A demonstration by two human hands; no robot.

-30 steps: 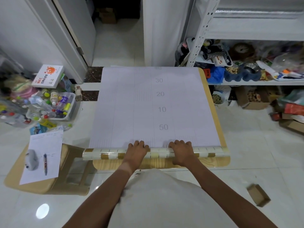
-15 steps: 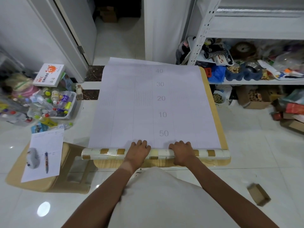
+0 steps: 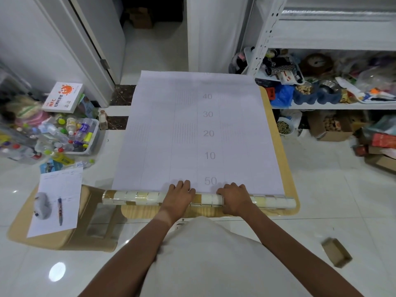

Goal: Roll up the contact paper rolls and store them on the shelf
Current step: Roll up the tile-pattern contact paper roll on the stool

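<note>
A sheet of contact paper (image 3: 192,129) lies backing side up on a low wooden table (image 3: 276,133), with grey numbers printed along it. Its near end is wound into a roll (image 3: 137,197) with a beige and white tile pattern, lying across the table's front edge. My left hand (image 3: 179,195) lies over the roll left of centre, fingers curled on it. My right hand (image 3: 234,197) grips the roll right of centre. The white metal shelf (image 3: 334,106) stands at the right, crowded with items.
A wooden stool (image 3: 94,232) at the left carries a paper sheet (image 3: 57,202), a pen and a grey object. A bin of bottles (image 3: 72,136) and a white box (image 3: 63,96) sit on the floor at left. A small cardboard box (image 3: 336,251) lies on the floor at right.
The roll has grown a little thicker and the sheet's far end has slid toward me, now showing its edge on the table. Both hands stay on the roll.
</note>
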